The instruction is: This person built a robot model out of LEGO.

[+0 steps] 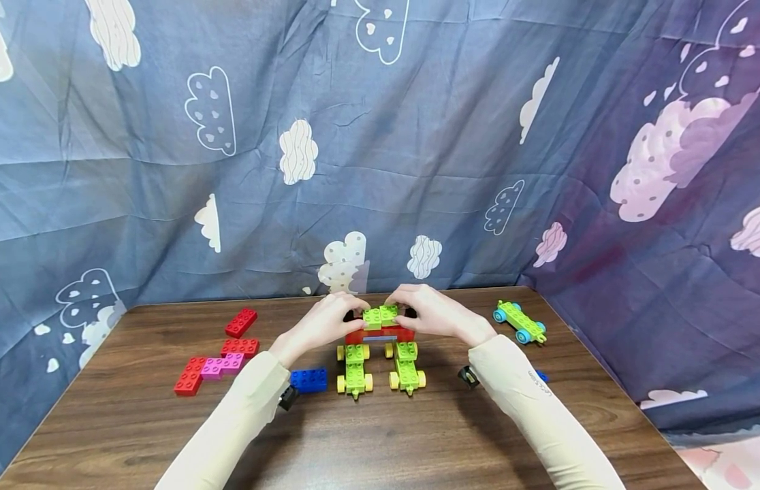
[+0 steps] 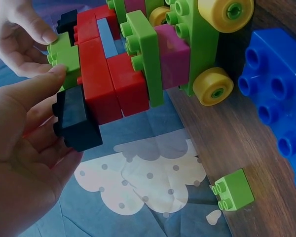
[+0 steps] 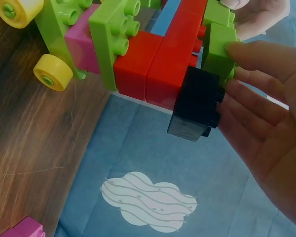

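A built structure of toy bricks stands mid-table, with red bricks [image 1: 410,335] spanning two lime-green wheeled bases [image 1: 355,378] with yellow wheels. Two lime-green bricks sit side by side on top. My left hand [image 1: 323,321] pinches the left lime-green brick [image 1: 372,318] between thumb and fingers. From the other side, my right hand [image 1: 438,313] pinches the right lime-green brick [image 1: 389,314]. Black bricks [image 2: 78,118] sit at both ends of the red layer, beside the fingers; the head view mostly hides them. Pink bricks [image 2: 172,57] lie between the green layers below.
To the left lie red bricks [image 1: 191,376] and pink bricks [image 1: 223,365]. A blue brick [image 1: 309,380] is beside my left wrist; a small green brick [image 2: 237,190] lies behind it. At the right stands a green wheeled base [image 1: 519,322] with blue wheels. A cloud-patterned curtain [image 1: 380,170] backs the table.
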A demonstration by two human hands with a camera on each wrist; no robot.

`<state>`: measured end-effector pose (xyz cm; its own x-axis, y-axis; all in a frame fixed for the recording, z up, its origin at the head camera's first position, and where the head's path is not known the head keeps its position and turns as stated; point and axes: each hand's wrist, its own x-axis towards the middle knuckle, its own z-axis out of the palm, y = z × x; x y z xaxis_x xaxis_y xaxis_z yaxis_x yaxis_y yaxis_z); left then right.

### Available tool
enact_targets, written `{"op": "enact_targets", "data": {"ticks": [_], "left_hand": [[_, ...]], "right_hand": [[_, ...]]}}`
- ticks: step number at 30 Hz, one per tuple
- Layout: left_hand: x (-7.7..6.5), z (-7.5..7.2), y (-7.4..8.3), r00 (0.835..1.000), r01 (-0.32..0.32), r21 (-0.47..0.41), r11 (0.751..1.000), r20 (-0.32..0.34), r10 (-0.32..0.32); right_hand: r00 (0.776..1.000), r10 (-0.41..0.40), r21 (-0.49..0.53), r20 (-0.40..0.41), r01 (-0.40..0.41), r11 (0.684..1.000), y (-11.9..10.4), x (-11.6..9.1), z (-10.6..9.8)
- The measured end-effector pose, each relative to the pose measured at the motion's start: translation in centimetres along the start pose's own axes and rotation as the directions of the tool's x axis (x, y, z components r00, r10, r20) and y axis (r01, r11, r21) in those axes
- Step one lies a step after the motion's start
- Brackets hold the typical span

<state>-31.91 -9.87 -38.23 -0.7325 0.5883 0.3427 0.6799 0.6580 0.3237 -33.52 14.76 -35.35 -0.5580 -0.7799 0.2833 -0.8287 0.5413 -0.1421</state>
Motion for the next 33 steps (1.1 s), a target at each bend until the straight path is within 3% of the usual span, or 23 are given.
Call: {"op": "enact_targets", "data": {"ticks": [15, 33], "left_hand": [[-0.11, -0.03, 0.14, 1.000, -0.014, -0.013, 1.000, 0.002, 0.014], [0.09, -0.11, 0.34, 1.000, -0.002, 0.012, 1.000, 0.011, 0.002]], "right_hand": [[1.000, 0.010, -0.004, 0.030, -0.010, 1.000, -0.30, -0.10, 0.32], [0.997, -0.069, -0.090, -0.042, 0.065, 0.994, -0.81, 0.30, 0.54]]}}
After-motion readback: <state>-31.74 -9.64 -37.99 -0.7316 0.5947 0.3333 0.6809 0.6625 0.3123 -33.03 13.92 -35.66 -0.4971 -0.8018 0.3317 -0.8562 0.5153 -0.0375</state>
